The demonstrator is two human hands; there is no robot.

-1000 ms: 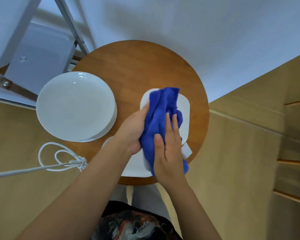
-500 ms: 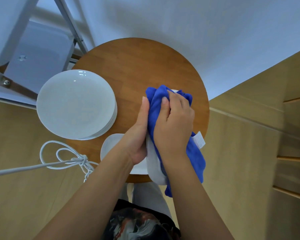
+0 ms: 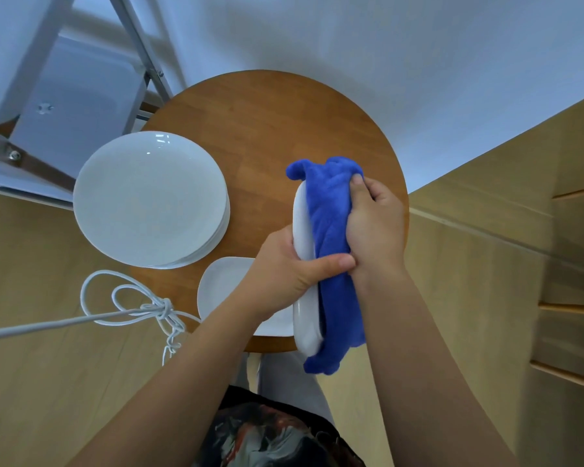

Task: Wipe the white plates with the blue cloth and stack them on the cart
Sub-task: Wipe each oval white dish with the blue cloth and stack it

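While the left hand (image 3: pixel 285 271) grips a white plate (image 3: pixel 302 230) turned up on its edge, the thumb lies across the near face and the other fingers are hidden behind it. The right hand (image 3: pixel 376 224) presses the blue cloth (image 3: pixel 331 251) against the plate's right face, thumb and fingers curled shut on the bunched fabric. The cloth covers most of that face, sticking out past the plate's far end and hanging below its near end, beyond the table's front edge. The plate is held above the right side of the round wooden table (image 3: pixel 270 116). A second white plate (image 3: pixel 223 284) lies flat at the table's near edge, partly under the left wrist and overhanging the rim a little. A stack of round white plates (image 3: pixel 149 197) sits on the left side, overhanging the table's left edge. The far half of the tabletop is bare. A knotted white cord (image 3: pixel 142 308) hangs left of the table, near the flat plate. A metal frame (image 3: pixel 139 45) stands beyond the stack.
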